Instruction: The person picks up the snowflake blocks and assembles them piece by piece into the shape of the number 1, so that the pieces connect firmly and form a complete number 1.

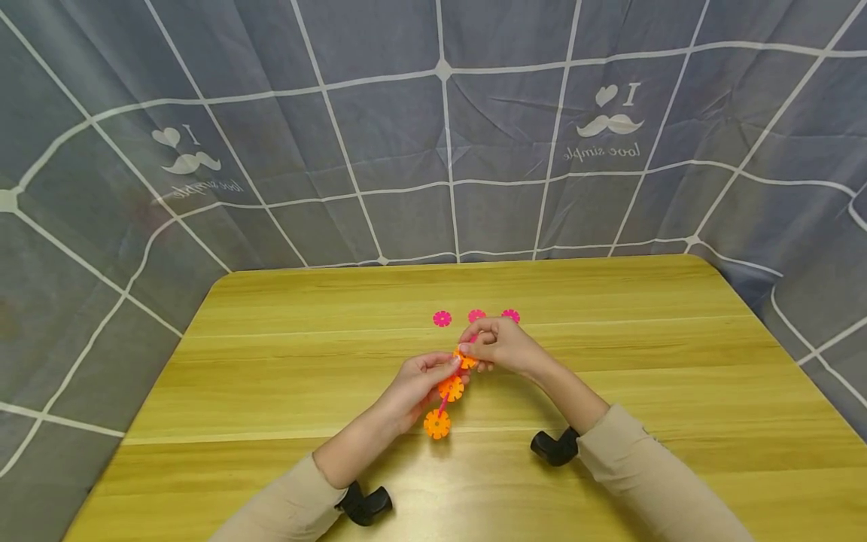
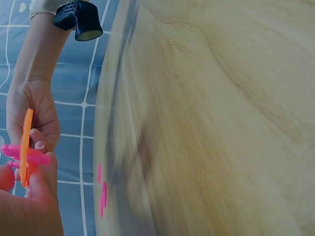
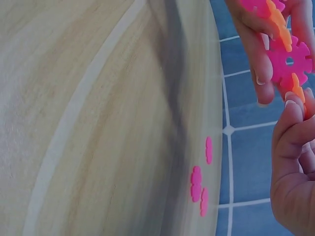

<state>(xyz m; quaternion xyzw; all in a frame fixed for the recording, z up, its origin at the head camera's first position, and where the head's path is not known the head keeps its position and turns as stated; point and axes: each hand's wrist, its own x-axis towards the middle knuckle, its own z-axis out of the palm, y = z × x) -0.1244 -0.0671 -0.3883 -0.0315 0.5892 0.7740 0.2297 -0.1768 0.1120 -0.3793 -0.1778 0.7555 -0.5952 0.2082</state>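
Observation:
Both hands hold a chain of notched plastic snowflake discs, orange and pink slotted together, above the table. My left hand (image 1: pixel 418 384) grips the chain's middle, with an orange disc (image 1: pixel 436 424) hanging at the lower end and another orange disc (image 1: pixel 451 388) beside the fingers. At the upper end, my right hand (image 1: pixel 504 346) pinches the chain by an upper orange disc (image 1: pixel 467 361). A bit of pink shows by its fingertips, partly hidden. The right wrist view shows a pink disc (image 3: pixel 290 61) between two orange ones.
Behind the hands lie a left pink disc (image 1: pixel 442 318), a middle pink disc (image 1: pixel 477 315) and a right pink disc (image 1: pixel 511 315) on the wooden table (image 1: pixel 305 339). A grey gridded curtain (image 1: pixel 379 135) stands around the table. Black wrist mounts (image 1: pixel 366 506) sit by both cuffs.

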